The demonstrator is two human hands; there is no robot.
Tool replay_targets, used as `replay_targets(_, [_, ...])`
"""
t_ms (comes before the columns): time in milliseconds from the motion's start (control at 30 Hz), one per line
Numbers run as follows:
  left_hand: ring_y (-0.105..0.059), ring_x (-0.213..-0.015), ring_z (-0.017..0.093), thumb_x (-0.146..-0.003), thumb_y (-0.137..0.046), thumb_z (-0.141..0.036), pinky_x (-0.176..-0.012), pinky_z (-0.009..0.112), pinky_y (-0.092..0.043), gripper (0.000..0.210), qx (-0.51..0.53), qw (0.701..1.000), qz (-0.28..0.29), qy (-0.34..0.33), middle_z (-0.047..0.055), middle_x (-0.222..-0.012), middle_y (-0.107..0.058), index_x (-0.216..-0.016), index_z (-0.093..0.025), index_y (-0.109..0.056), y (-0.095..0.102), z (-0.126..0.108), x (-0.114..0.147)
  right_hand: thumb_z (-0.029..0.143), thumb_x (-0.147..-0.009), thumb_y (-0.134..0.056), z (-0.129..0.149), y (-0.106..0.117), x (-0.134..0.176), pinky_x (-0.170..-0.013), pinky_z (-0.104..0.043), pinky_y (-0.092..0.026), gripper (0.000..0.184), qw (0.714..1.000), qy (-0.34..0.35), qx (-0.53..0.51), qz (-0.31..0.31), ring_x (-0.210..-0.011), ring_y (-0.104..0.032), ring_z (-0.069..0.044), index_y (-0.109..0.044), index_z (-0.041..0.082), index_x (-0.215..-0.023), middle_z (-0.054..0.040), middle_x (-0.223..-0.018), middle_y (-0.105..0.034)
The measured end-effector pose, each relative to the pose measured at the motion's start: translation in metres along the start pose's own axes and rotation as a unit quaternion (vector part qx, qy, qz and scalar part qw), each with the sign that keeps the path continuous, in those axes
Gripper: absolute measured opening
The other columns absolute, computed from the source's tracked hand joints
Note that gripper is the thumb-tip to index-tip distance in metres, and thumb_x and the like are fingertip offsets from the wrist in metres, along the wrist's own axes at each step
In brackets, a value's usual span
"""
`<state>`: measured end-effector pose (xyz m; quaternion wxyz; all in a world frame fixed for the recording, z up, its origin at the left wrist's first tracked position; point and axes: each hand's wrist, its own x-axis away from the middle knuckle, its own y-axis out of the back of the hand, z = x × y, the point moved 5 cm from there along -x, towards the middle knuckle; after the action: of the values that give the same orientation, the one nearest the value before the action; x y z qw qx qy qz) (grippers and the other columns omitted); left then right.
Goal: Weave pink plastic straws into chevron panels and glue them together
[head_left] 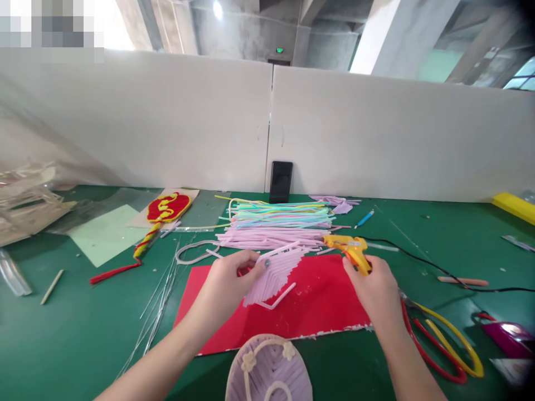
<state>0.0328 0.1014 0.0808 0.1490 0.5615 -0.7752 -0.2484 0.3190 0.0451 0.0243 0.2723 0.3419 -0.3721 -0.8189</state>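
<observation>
My left hand [232, 281] pinches a light purple panel [273, 275] of chenille stems laid side by side in a slanted pattern. Closed around the handle of a yellow hot glue gun [345, 243] is my right hand [378, 287]; the nozzle points left toward the panel's upper edge. Both hands are over a red sheet [321, 312] with a ragged front edge. A bent purple chenille stem [279, 301] shows just below the panel. Nearest me is an oval purple piece [271, 370] with cream trim and small flowers, cut off by the frame.
Behind the sheet lies a heap of pastel chenille stems [280, 223]. A phone [281, 181] leans on the white partition. Red-and-yellow-handled pliers or cutters [443, 345] lie right, near the glue gun's black cord [418, 259]. Thin wires [161, 301] and a red-yellow fan-shaped craft [169, 207] lie left.
</observation>
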Motion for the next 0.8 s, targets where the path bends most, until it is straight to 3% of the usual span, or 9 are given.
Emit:
replay_targets(133, [-0.047, -0.056, 0.012, -0.078, -0.052, -0.037, -0.050, 0.022, -0.035, 0.022, -0.089, 0.995, -0.050, -0.024, -0.002, -0.059, -0.057, -0.069, -0.020, -0.062, 0.008, -0.005, 0.004, 0.049, -0.070, -0.060, 0.023, 0.020, 0.013, -0.063, -0.031, -0.046, 0.044, 0.985, 0.048, -0.145, -0.075, -0.069, -0.059, -0.021, -0.057, 0.016, -0.099, -0.0072, -0.081, -0.063])
replay_targets(233, [-0.053, -0.065, 0.015, -0.078, -0.053, -0.036, -0.058, 0.023, -0.040, 0.019, -0.090, 0.994, -0.056, -0.028, 0.000, -0.068, -0.063, -0.073, -0.022, -0.065, 0.010, -0.008, 0.005, 0.045, -0.069, -0.064, 0.034, 0.022, 0.022, -0.061, -0.029, -0.048, 0.043, 0.976, 0.068, -0.191, -0.076, -0.067, -0.059, -0.019, -0.057, 0.015, -0.100, -0.0070, -0.082, -0.063])
replay_targets(333, [-0.057, -0.070, 0.015, -0.078, -0.053, -0.036, -0.064, 0.024, -0.042, 0.019, -0.052, 0.998, -0.038, -0.013, 0.000, -0.075, -0.066, -0.074, -0.022, -0.065, 0.009, -0.007, 0.003, 0.043, -0.069, -0.064, 0.040, 0.021, 0.028, -0.058, -0.028, -0.049, 0.042, 0.972, 0.091, -0.202, -0.074, -0.065, -0.059, -0.018, -0.057, 0.015, -0.099, -0.0070, -0.080, -0.063])
replay_targets(500, [-0.056, -0.060, 0.013, -0.079, -0.051, -0.037, -0.052, 0.020, -0.041, 0.023, 0.042, 0.999, -0.001, 0.019, 0.000, -0.069, -0.066, -0.070, -0.019, -0.062, 0.003, -0.002, 0.001, 0.041, -0.068, -0.065, 0.041, 0.022, 0.031, -0.058, -0.028, -0.050, 0.041, 0.970, 0.122, -0.193, -0.089, -0.066, -0.059, -0.018, -0.057, 0.015, -0.099, -0.0067, -0.080, -0.062])
replay_targets(667, [-0.057, -0.062, 0.014, -0.076, -0.055, -0.039, -0.052, 0.020, -0.042, 0.021, 0.032, 0.999, -0.014, 0.029, 0.000, -0.069, -0.066, -0.073, -0.020, -0.065, 0.001, -0.002, 0.004, 0.036, -0.066, -0.069, 0.042, 0.021, 0.034, -0.062, -0.030, -0.052, 0.044, 0.966, 0.153, -0.198, -0.065, -0.069, -0.060, -0.018, -0.054, 0.017, -0.102, -0.0066, -0.085, -0.062])
replay_targets(800, [-0.059, -0.065, 0.015, -0.076, -0.055, -0.039, -0.058, 0.022, -0.046, 0.021, 0.022, 0.999, -0.016, 0.025, 0.001, -0.071, -0.067, -0.075, -0.021, -0.066, 0.001, -0.004, 0.006, 0.034, -0.068, -0.067, 0.053, 0.026, 0.036, -0.063, -0.029, -0.051, 0.036, 0.961, 0.203, -0.177, -0.060, -0.066, -0.059, -0.017, -0.055, 0.018, -0.098, -0.0049, -0.081, -0.061])
